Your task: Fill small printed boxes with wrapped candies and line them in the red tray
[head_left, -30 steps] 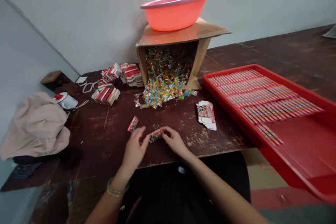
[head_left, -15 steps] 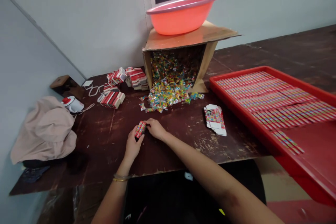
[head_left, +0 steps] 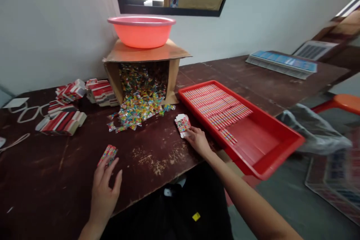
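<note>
Small red patterned boxes (head_left: 108,155) lie side by side on the brown table. My left hand (head_left: 104,191) is at their near edge, its fingers spread, with the fingertips touching or just beside them. Farther right, my right hand (head_left: 199,141) has its thumb and fingers on the near end of a flattened printed carton (head_left: 182,123), which lies on the table with white flaps showing. My right fingertips partly cover that end. Beside this hand stands a red tray (head_left: 270,150) with rows of thin colourful sticks (head_left: 212,101).
Wrapped candies (head_left: 137,110) spill from a cardboard box (head_left: 173,78) on its side, with a pink basin (head_left: 142,32) on top. Stacks of flat red-and-white cartons (head_left: 63,122) lie at left. Blue printed sheets (head_left: 281,62) lie at back right. An orange stool (head_left: 347,103) stands at right.
My left hand has let go of the small red boxes, now lying on the table. My right hand has moved right to the flattened carton. The view has turned right.
</note>
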The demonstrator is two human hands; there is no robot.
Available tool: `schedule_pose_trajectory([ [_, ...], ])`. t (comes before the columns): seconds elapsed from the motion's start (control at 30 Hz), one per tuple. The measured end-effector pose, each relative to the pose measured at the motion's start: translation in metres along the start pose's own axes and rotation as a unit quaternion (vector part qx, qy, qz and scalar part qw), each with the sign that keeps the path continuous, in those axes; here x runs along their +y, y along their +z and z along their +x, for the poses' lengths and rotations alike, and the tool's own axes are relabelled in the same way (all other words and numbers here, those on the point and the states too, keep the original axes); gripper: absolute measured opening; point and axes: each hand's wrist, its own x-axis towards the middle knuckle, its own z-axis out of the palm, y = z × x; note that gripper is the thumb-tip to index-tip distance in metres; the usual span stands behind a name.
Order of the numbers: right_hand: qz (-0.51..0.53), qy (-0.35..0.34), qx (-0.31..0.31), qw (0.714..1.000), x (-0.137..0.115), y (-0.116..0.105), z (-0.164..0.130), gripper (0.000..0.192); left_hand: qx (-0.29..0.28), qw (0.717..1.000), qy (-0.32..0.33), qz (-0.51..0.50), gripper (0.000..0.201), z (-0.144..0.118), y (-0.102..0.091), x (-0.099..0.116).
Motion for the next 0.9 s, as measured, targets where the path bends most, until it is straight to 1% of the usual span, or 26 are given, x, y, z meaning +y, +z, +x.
schedule_pose_trajectory([
  [0.03, 0.002, -0.016, -0.010, 1.000, 0.004, -0.002, -0.003, 0.022, -0.039, 0.999, -0.002, -0.029, 0.035, -0.003, 0.008, 0.008],
  [0.07, 0.001, -0.029, -0.017, 0.999, 0.005, -0.004, -0.004, 0.018, -0.081, 0.995, -0.008, -0.062, 0.032, -0.005, 0.017, 0.017],
  [0.17, -0.003, -0.044, -0.024, 0.999, -0.002, -0.007, -0.001, 0.022, -0.198, 0.965, -0.043, -0.166, 0.028, -0.013, 0.042, 0.041],
  [0.23, -0.009, -0.025, -0.009, 1.000, -0.008, -0.007, 0.008, 0.023, -0.255, 0.940, -0.062, -0.219, 0.028, -0.018, 0.053, 0.056],
  [0.33, -0.026, 0.037, 0.018, 0.999, -0.017, -0.001, 0.027, 0.049, -0.305, 0.917, -0.070, -0.246, 0.028, -0.026, 0.060, 0.070],
  [0.37, -0.033, 0.060, 0.024, 0.997, -0.020, 0.001, 0.033, 0.056, -0.314, 0.914, -0.070, -0.246, 0.028, -0.028, 0.061, 0.071],
  [0.43, -0.043, 0.096, 0.031, 0.994, -0.027, 0.003, 0.042, 0.057, -0.327, 0.911, -0.069, -0.241, 0.028, -0.031, 0.060, 0.071],
  [0.5, -0.046, 0.114, 0.036, 0.992, -0.035, 0.001, 0.044, 0.049, -0.334, 0.911, -0.069, -0.233, 0.028, -0.032, 0.058, 0.067],
  [0.57, -0.044, 0.117, 0.043, 0.991, -0.045, -0.002, 0.035, 0.039, -0.327, 0.914, -0.077, -0.228, 0.029, -0.031, 0.055, 0.063],
  [0.63, -0.031, 0.094, 0.047, 0.994, -0.058, -0.002, 0.018, 0.032, -0.307, 0.917, -0.094, -0.235, 0.031, -0.029, 0.053, 0.062],
  [0.73, 0.000, 0.022, 0.034, 0.999, -0.079, 0.006, -0.012, 0.029, -0.297, 0.911, -0.115, -0.261, 0.032, -0.026, 0.056, 0.063],
  [0.77, 0.004, 0.011, 0.033, 0.999, -0.084, 0.010, -0.019, 0.031, -0.302, 0.908, -0.117, -0.267, 0.032, -0.025, 0.059, 0.065],
  [0.8, 0.001, 0.016, 0.037, 0.999, -0.087, 0.013, -0.023, 0.035, -0.309, 0.904, -0.116, -0.270, 0.032, -0.024, 0.062, 0.066],
  [0.87, -0.015, 0.050, 0.038, 0.998, -0.088, 0.016, -0.025, 0.047, -0.323, 0.900, -0.113, -0.269, 0.032, -0.023, 0.066, 0.068],
  [0.9, -0.021, 0.057, 0.025, 0.998, -0.087, 0.015, -0.023, 0.052, -0.329, 0.899, -0.112, -0.267, 0.031, -0.024, 0.068, 0.068],
])
